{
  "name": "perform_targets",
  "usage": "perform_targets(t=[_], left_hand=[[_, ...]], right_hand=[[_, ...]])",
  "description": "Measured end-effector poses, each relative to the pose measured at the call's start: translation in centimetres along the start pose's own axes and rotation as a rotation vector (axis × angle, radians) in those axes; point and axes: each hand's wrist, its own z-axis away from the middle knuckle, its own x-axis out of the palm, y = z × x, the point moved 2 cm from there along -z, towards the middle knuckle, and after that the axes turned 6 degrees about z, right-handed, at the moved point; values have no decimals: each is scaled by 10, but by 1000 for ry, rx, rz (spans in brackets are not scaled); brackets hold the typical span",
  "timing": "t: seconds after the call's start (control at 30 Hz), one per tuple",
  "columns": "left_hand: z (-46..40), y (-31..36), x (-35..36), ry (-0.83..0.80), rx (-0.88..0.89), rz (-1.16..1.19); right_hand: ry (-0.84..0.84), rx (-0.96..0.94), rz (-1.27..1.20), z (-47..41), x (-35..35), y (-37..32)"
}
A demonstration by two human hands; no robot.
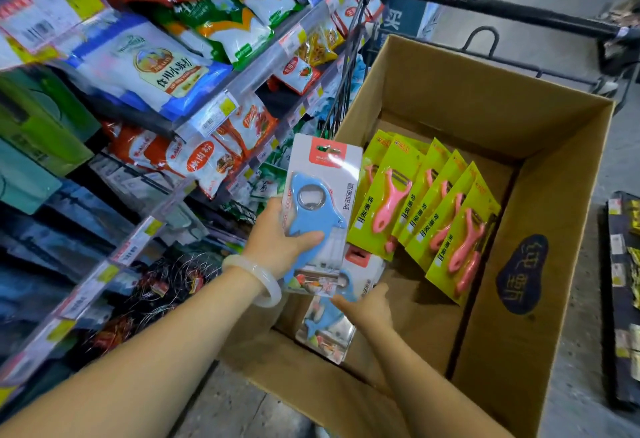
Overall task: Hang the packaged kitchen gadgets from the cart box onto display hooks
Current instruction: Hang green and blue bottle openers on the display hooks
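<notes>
A big cardboard box (519,146) stands in a wire cart. My left hand (280,233) grips a carded blue dolphin-shaped gadget pack (322,191), held upright over the box's left edge. Lower in the box, my right hand (367,307) grasps another blue dolphin pack (329,330), its fingers curled over the card's top edge. A third such pack (363,261) lies under them. Several green cards with pink peelers (426,209) lean in a row along the box's middle.
Shelves of bagged food goods (156,66) with price tags fill the left side. Wire whisks (173,274) hang low on the left. The cart's black handle bar (485,7) crosses the top right. Dark packaged stock (623,299) lies on the floor at right.
</notes>
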Motion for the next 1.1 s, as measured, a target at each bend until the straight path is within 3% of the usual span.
perform_targets(t=[0.17,0.37,0.53,0.7,0.93,1.1], left_hand=[[-3,-1,0,17,2,2],[-2,0,1,20,-32,6],[-2,0,-1,11,-41,-9],[-1,1,-1,1,-56,-40],[7,8,1,50,-60,29],[23,27,-2,127,56,117]], right_hand=[[48,40,69,-10,14,3],[-20,105,-25,-12,5,28],[39,74,-53,-2,-4,37],[66,-91,-170,21,-8,30],[21,-334,-639,45,-84,-14],[-8,-519,-672,57,-137,-67]])
